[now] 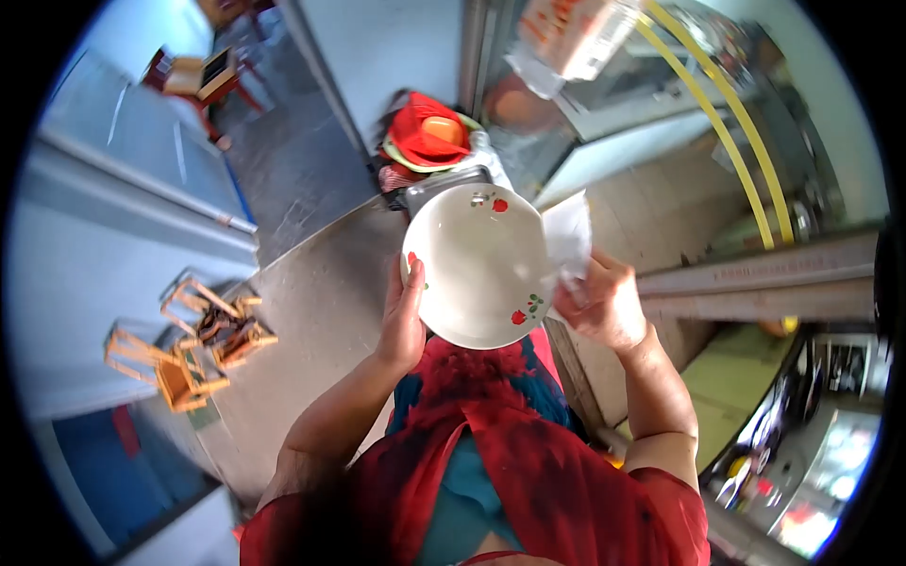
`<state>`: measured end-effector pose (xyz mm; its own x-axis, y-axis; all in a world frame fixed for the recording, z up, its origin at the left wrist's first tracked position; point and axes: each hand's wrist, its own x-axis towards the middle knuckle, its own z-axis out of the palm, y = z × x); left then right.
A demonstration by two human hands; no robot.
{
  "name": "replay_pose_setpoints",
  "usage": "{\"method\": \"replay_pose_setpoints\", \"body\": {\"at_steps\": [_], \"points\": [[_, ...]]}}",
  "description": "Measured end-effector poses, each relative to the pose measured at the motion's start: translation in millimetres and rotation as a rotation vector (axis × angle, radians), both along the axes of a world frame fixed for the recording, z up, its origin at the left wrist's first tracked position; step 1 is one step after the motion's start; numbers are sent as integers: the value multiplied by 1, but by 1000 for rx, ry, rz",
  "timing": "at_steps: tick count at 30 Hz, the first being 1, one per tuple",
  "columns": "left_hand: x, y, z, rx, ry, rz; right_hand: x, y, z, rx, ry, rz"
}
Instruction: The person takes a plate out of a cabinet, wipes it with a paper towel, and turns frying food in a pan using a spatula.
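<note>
Head view | left hand (406, 321): we are gripping the left rim of the dish (477, 269), fingers closed on it | right hand (607, 304): we are pinching a white tissue (569, 231) at the right rim, fingers partly blurred | dish: we are holding it above the floor (307, 330), inside showing.

Looks like somebody's home to me, the kitchen end of it, though the edges of the view are bent and blurry. There's a white plate (479, 266) with red roses printed on it, a red bag (415, 127) piled by the doorway, and small wooden chairs (189, 373) against the pale blue wall (104, 292). Off to the right, what may be a cluttered counter (797, 472) sits by a bright window (835, 472).
</note>
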<state>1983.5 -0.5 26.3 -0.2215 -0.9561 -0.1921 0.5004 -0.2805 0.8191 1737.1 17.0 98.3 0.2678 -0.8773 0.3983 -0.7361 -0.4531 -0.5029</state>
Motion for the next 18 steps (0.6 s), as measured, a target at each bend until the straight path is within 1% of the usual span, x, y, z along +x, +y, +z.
{"method": "replay_pose_setpoints", "body": {"at_steps": [1,2,4,6,8,10,11,14,15,18], "points": [[-6,-1,2,-1,12,-57,7,15,-1,153,48,-104],[-13,0,4,25,37,-116,17,24,2,202,119,-140],[-29,2,7,72,84,-216,27,38,-1,245,156,-244],[-44,10,7,83,79,-292,27,51,-2,30,229,-271],[-60,17,5,51,79,-361,16,66,-6,-30,200,-280],[-73,24,6,21,68,-448,1,85,-17,58,45,-282],[-82,31,12,32,73,-486,-2,96,-17,105,-75,-361],[-102,49,15,42,59,-622,-11,128,-3,419,-396,-726],[-110,56,14,42,52,-667,-17,138,0,355,-481,-771],[-141,85,16,7,55,-731,-47,176,-8,-16,24,-711]]}}
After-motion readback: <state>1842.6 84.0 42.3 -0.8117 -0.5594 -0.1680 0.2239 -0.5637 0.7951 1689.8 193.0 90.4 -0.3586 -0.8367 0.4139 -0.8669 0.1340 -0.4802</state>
